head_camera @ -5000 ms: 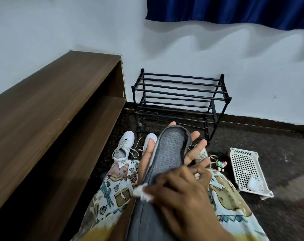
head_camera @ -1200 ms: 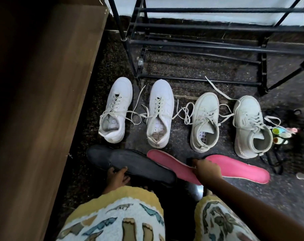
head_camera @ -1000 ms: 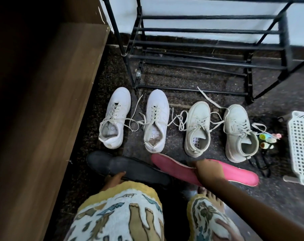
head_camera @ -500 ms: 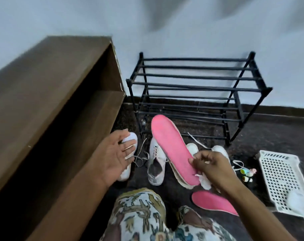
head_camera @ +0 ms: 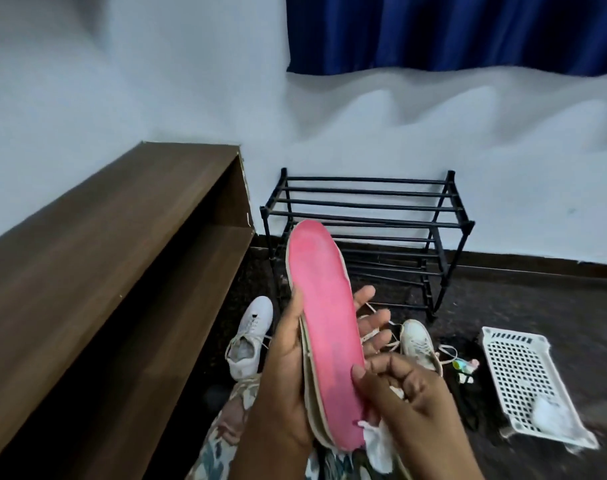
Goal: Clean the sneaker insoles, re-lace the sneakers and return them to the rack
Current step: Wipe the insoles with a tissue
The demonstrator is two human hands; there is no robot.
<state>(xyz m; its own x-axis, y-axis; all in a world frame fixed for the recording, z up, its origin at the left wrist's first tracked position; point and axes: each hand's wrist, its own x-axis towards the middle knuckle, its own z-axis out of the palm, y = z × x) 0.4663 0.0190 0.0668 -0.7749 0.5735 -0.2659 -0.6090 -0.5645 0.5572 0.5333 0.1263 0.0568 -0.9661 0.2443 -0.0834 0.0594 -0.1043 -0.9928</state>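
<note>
Left hand (head_camera: pixel 283 372) had the pink insole (head_camera: pixel 326 327) up, toe end in front of the black shoe rack (head_camera: pixel 364 209): thumb clamped along its left edge, fingers (head_camera: pixel 375 323) fanned apart behind it. Right hand (head_camera: pixel 413 396), fingers curled round a white tissue wad (head_camera: pixel 376 443), touched its thumb to the heel end. On the floor lay a left white sneaker (head_camera: pixel 250 336) and a right white sneaker (head_camera: pixel 416 342), with a white basket (head_camera: pixel 524 372) far right.

No readable text, label or number on anything here
</note>
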